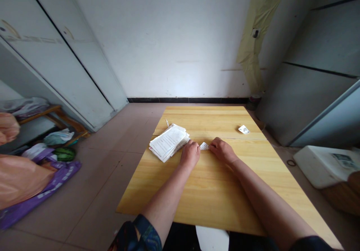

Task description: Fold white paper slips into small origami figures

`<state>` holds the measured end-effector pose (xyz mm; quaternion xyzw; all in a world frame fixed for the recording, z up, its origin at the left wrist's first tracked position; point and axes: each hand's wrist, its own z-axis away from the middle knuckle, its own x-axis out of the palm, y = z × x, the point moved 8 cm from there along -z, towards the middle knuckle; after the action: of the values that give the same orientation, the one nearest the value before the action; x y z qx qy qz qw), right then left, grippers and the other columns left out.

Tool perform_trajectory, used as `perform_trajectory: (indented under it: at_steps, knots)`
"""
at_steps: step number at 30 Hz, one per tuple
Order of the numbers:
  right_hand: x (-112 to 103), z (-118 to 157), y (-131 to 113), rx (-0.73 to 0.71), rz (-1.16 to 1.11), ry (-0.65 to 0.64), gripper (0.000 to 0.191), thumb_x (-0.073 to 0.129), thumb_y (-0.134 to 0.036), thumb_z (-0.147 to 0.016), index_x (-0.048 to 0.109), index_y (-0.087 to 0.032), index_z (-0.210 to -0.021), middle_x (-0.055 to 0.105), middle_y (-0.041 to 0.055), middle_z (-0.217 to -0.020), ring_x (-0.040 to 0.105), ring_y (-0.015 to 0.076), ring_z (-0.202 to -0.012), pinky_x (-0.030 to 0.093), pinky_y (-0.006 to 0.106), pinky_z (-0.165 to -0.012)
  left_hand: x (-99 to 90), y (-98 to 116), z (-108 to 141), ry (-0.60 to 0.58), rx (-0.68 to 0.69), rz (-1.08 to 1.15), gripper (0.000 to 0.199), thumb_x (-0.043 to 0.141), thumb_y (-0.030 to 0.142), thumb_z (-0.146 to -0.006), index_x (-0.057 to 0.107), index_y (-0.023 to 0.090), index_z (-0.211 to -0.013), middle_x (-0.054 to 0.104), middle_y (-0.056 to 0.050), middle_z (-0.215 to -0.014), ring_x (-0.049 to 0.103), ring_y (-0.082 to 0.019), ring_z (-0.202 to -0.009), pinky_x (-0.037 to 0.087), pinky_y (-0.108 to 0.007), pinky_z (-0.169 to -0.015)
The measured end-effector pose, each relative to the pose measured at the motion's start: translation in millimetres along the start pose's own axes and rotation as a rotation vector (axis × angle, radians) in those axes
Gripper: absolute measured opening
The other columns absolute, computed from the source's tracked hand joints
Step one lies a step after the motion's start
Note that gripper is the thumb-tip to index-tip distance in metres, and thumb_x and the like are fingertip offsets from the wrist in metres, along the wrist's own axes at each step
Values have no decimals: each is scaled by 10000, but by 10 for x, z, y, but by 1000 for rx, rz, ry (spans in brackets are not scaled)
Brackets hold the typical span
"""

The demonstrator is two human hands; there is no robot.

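Observation:
Both my hands rest on a pale wooden table, their fingertips at either side of a small folded white paper. My left hand touches the paper's left end, and my right hand touches its right end. Just left of my left hand lies a loose stack of printed white papers. A small white paper packet sits alone towards the table's far right edge. A thin white strip sticks out beyond the stack.
White cabinet doors stand at the left, and grey cabinets at the right. A watermelon sits on a purple bag on the floor, beside peach plastic bags. A white foam box stands right of the table.

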<state>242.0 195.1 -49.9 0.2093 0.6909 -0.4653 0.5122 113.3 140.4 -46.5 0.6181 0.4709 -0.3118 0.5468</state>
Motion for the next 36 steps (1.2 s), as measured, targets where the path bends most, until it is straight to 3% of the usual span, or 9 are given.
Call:
perform_trajectory:
  at_steps: [12, 36]
  knots:
    - [-21, 36, -62, 88, 181, -8, 230, 441, -275, -931, 630, -164, -860, 611, 75, -1010, 599, 144, -872, 369, 224, -651, 39, 56, 2, -64, -71, -168, 234, 429, 265, -927, 622, 135, -945, 601, -101, -991, 612, -179, -866, 480, -273, -746]
    - [18, 13, -82, 86, 240, 1, 204, 437, -259, -913, 614, -176, -857, 595, 83, -997, 600, 160, -881, 366, 235, -631, 24, 41, 21, -98, -150, -240, 234, 422, 274, -924, 604, 140, -981, 584, -116, -1042, 642, -191, -827, 504, -278, -679]
